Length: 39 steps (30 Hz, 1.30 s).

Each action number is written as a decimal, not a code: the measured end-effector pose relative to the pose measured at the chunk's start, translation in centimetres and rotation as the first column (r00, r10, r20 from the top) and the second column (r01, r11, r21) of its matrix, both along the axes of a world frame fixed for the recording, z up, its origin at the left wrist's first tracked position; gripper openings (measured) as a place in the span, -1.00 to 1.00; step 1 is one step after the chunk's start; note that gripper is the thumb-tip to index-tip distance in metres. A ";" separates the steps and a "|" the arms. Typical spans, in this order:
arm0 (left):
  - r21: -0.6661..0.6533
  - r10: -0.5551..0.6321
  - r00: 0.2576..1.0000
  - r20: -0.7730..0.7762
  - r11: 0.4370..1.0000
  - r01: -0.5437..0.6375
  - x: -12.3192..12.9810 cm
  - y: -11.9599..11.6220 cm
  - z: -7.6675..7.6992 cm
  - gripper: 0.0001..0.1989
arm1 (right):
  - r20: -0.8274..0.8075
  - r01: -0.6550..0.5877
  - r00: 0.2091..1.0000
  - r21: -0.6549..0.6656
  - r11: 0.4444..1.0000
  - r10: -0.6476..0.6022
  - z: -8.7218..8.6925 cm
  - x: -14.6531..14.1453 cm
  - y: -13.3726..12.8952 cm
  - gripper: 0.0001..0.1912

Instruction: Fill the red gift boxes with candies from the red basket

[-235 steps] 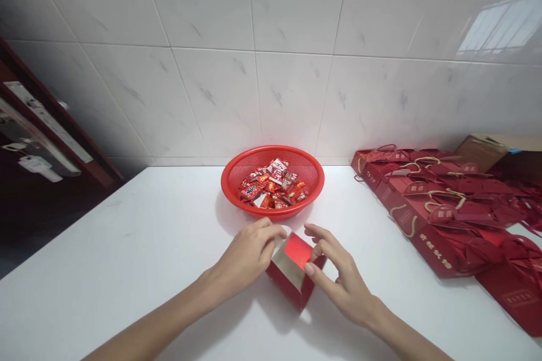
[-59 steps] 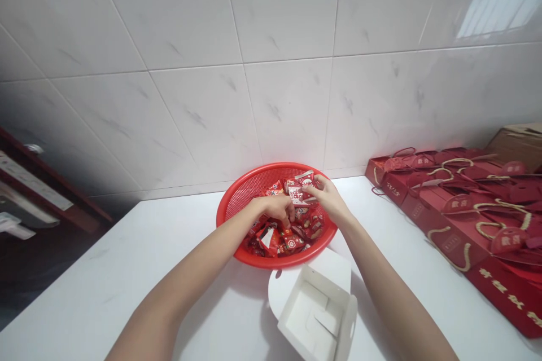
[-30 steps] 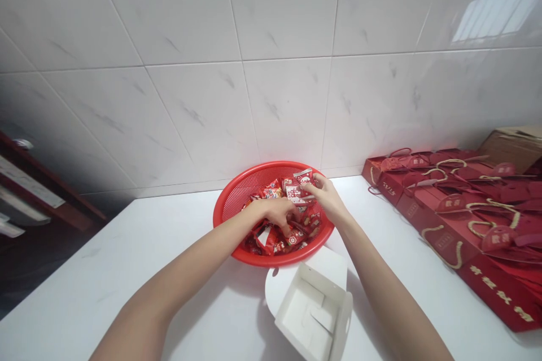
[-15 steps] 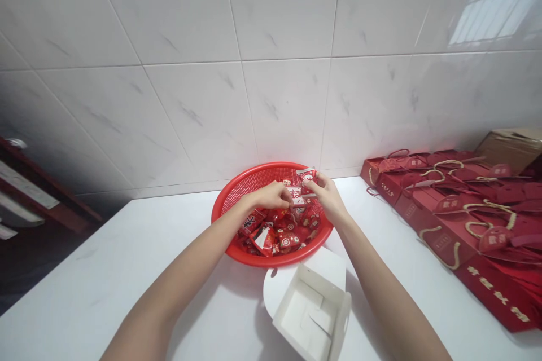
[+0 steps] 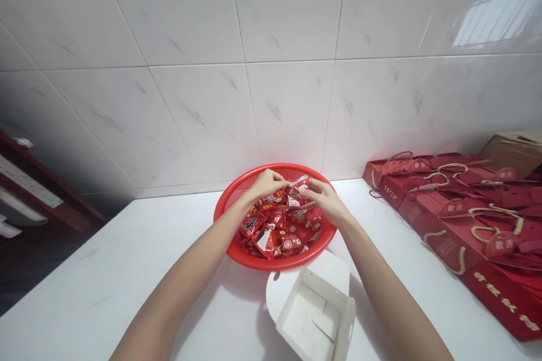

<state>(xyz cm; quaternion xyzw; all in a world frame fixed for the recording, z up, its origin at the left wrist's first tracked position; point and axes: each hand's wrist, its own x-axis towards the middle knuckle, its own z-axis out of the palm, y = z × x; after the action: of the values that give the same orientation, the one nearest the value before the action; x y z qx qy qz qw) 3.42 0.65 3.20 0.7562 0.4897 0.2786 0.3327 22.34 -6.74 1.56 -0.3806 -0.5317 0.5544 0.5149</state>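
Open white-lined carton [image 5: 311,316] sits just in front of the red colander [image 5: 271,264], near end cut off. Snack packets [image 5: 267,240] inside overlap, prints mostly unreadable. Over the colander's back: right hand [image 5: 328,201] has a red-and-white packet [image 5: 295,194] pinched at the fingertips; left hand [image 5: 266,185] curled beside that packet, can't tell if gripping.

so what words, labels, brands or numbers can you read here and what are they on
"歡喜": on rounded flaps of the red boxes
Large gold characters along the nearest red box's side: too unclear to quote surely
Small print on other box sides: too small
Lettering on the wrapped packets in the red basket: too blurred
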 end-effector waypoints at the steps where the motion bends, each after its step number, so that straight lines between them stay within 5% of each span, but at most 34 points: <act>1: -0.009 -0.016 1.000 0.023 1.000 0.017 0.0 0.0 0.0 -0.81 | -0.002 0.006 1.000 -0.006 1.000 -0.006 0.0 0.0 0.0 -0.64; 4: -0.013 -0.057 0.993 0.104 0.998 0.058 0.0 0.1 0.1 -0.81 | -0.029 0.087 0.996 -0.003 0.996 -0.087 -0.3 0.0 0.3 -0.63; 8: 0.010 -0.095 0.973 0.209 0.995 0.095 0.1 0.3 0.0 -0.55 | -0.081 0.196 0.977 -0.016 0.980 -0.197 -0.5 0.0 0.8 -0.56; 15: 0.080 -0.193 0.905 0.379 0.981 0.176 0.4 0.4 -0.7 -0.50 | -0.146 0.151 0.977 -0.057 0.987 -0.158 -0.3 0.2 0.7 -0.54; 24: 0.122 -0.211 0.895 0.392 0.977 0.177 1.5 -0.1 -0.8 -0.53 | -0.189 0.055 0.979 -0.097 0.994 -0.073 0.1 0.4 0.5 -0.58; 32: 0.049 -0.202 0.876 0.438 0.978 0.201 1.7 -0.5 -0.8 -0.53 | -0.256 0.076 0.961 -0.117 0.990 -0.104 -0.1 0.4 0.6 -0.56; 39: 0.144 -0.176 0.899 0.401 0.981 0.128 1.6 -0.7 -0.4 -0.57 | -0.352 0.075 0.927 -0.168 0.983 -0.130 0.4 0.3 0.6 -0.64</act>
<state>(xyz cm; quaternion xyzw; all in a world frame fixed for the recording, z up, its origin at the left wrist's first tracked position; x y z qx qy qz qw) 4.99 -0.04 2.85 0.7341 0.3312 0.4322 0.4057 22.64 -6.11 1.91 -0.3374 -0.3636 0.6259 0.6019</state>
